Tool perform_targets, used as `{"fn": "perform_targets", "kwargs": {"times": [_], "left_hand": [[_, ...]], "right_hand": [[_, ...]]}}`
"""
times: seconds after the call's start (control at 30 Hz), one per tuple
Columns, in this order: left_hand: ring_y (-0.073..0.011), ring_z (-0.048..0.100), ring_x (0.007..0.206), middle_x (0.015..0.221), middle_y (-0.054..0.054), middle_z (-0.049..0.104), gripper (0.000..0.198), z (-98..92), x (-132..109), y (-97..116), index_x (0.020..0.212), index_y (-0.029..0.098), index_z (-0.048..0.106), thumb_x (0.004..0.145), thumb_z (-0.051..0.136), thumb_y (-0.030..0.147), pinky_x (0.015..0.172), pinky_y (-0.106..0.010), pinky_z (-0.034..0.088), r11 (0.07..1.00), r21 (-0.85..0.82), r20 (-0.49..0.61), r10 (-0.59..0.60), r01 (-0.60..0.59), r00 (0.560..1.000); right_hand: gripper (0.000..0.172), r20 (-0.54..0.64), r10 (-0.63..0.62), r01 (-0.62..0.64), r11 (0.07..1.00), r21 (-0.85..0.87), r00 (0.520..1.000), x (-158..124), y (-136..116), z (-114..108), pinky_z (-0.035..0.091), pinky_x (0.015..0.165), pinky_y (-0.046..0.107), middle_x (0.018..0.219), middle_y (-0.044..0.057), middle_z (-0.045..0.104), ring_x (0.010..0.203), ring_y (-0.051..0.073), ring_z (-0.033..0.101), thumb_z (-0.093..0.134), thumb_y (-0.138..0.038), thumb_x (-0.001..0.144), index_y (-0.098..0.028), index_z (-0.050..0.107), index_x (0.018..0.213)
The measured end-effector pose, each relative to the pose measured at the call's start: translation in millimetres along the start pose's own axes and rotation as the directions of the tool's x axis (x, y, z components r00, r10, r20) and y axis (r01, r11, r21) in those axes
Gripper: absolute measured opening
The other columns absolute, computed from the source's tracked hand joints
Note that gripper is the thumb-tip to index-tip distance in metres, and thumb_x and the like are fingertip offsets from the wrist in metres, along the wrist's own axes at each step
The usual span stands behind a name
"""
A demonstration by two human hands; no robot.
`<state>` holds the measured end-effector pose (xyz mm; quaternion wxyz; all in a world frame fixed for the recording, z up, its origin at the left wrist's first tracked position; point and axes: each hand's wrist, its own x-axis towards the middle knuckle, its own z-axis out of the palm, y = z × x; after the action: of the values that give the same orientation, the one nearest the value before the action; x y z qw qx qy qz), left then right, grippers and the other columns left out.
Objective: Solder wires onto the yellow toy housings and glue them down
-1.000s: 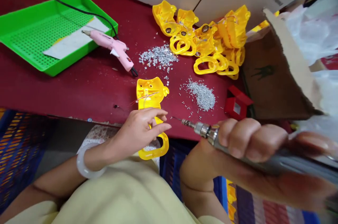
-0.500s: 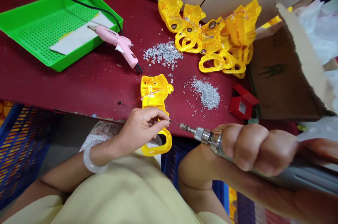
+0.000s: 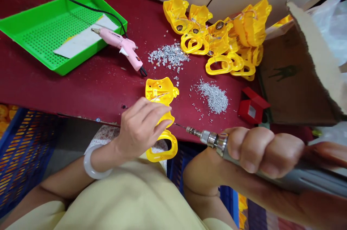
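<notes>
A yellow moulded plastic shell (image 3: 159, 91) with thin wires on it lies at the table's front edge, its looped end hanging over the edge. My left hand (image 3: 142, 127) grips its middle, with the fingers across the narrow part and a white bangle on the wrist. My right hand (image 3: 260, 150) is closed around a grey rotary engraving tool (image 3: 214, 139). Its thin bit (image 3: 181, 126) points left, with the tip close to the shell's narrow part and a small gap between them.
A heap of yellow plastic shells (image 3: 217, 38) and two piles of silver rhinestones (image 3: 214, 96) lie on the dark red table (image 3: 81, 92). A pink hot glue gun (image 3: 121, 46) rests by a green tray (image 3: 51, 31). There are a red box (image 3: 252, 109), a cardboard carton (image 3: 295, 78) and a blue crate (image 3: 24, 154).
My left fingers have lifted and shifted up-left across the yellow shell. The engraving bit has dropped slightly, and its tip sits a little farther from my fingers. The right hand has barely moved.
</notes>
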<state>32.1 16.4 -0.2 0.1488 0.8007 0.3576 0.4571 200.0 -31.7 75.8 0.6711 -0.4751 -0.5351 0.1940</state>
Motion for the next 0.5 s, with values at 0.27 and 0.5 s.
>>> {"fn": "perform_targets", "kwargs": {"times": [0.27, 0.5], "left_hand": [[-0.0274, 0.056, 0.095, 0.098, -0.011, 0.069, 0.019, 21.5, 28, -28, 0.101, 0.012, 0.058, 0.090, 0.060, 0.028, 0.077, -0.040, 0.038, 0.910, 0.415, 0.128, -0.052, -0.006, 0.990], [-0.0187, 0.061, 0.085, 0.084, -0.001, 0.069, 0.009, 28.7, 29, -37, 0.081, 0.018, 0.059, 0.090, 0.056, 0.016, 0.081, -0.037, 0.036, 0.966, 0.242, 0.072, -0.108, 0.088, 0.992]], "right_hand": [[0.014, -0.122, 0.011, 0.005, 0.991, 0.134, 0.992, 3, 7, 3, 0.021, 0.034, 0.031, 0.049, -0.006, 0.015, 0.036, 0.013, 0.017, 0.057, -0.041, 0.085, -0.040, 0.069, 0.092], [0.018, -0.088, 0.021, 0.011, 0.937, 0.348, 0.996, 13, 17, 7, 0.035, 0.038, 0.028, 0.053, -0.009, 0.039, 0.039, 0.010, 0.032, 0.068, -0.034, 0.078, -0.028, 0.066, 0.095]]}}
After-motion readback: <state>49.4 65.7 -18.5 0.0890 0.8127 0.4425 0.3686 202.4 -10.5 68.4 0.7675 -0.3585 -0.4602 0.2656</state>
